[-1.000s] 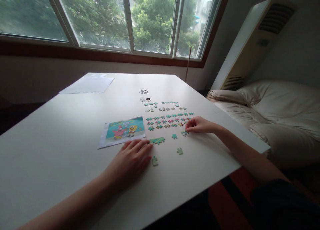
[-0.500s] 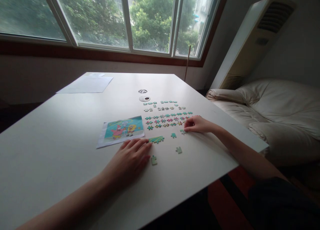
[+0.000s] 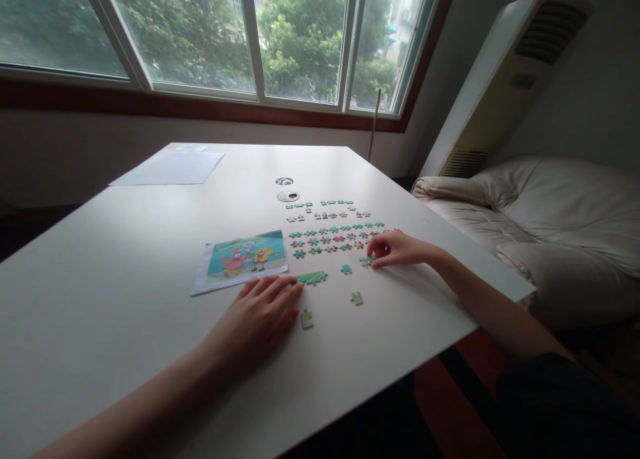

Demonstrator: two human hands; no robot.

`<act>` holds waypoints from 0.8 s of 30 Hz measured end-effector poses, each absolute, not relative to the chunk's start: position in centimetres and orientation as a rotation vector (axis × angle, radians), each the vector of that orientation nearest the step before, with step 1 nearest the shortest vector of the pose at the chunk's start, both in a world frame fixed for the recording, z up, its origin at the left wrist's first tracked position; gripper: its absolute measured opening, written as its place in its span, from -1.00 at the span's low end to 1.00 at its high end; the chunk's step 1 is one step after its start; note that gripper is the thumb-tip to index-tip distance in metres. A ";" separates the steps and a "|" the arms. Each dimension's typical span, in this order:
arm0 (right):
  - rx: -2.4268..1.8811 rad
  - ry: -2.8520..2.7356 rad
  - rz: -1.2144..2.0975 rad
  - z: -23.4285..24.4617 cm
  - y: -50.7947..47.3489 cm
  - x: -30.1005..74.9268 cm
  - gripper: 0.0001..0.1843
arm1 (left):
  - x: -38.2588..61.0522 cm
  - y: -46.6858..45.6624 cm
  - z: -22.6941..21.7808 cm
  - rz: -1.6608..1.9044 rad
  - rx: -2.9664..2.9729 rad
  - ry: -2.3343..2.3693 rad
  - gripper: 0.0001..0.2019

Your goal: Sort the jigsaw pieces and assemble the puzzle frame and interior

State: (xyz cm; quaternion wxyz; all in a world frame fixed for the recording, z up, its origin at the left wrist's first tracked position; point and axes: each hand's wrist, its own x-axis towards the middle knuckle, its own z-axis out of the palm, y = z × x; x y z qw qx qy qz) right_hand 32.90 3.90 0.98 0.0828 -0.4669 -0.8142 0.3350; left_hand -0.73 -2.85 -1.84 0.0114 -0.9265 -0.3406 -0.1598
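Note:
My left hand [image 3: 257, 316] lies flat on the white table [image 3: 125, 279], fingers stretched out, its tips beside a short joined strip of green puzzle pieces [image 3: 312, 277]. A single pale piece [image 3: 307, 319] lies just right of that hand. My right hand [image 3: 395, 248] rests further right with curled fingers, pinching a small puzzle piece [image 3: 367, 261] against the table. Beyond it, several loose puzzle pieces [image 3: 335, 236] are laid out in rows. A cartoon reference picture [image 3: 243, 259] lies left of the rows.
Two more single pieces [image 3: 346, 269] [image 3: 357, 298] lie between my hands. A sheet of paper [image 3: 167, 168] sits at the far left corner, two round cable holes [image 3: 288, 196] mid-table. A cream beanbag [image 3: 550, 219] and a standing air conditioner [image 3: 505, 79] are right of the table edge.
My right hand has slid slightly left with the piece under its fingertips. My left hand stays in place. The view has shifted a little.

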 end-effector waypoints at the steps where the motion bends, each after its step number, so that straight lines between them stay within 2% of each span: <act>1: -1.385 -2.426 1.010 0.9 3.9 32.9 -0.61 | -0.7 -2.9 -1.9 -0.499 -2.887 -1.061 -0.72; 8: -1.348 -2.423 1.031 0.8 4.1 33.1 -0.58 | -0.8 -2.8 -2.0 -0.501 -2.871 -1.057 -0.72; 15: -1.337 -2.359 0.756 -0.4 4.4 32.5 -0.72 | -0.8 -2.7 -2.3 -0.521 -2.864 -1.047 -0.72; 24: -1.353 -2.377 0.739 -0.8 4.6 32.3 -0.74 | -0.8 -2.6 -2.4 -0.517 -2.870 -1.050 -0.71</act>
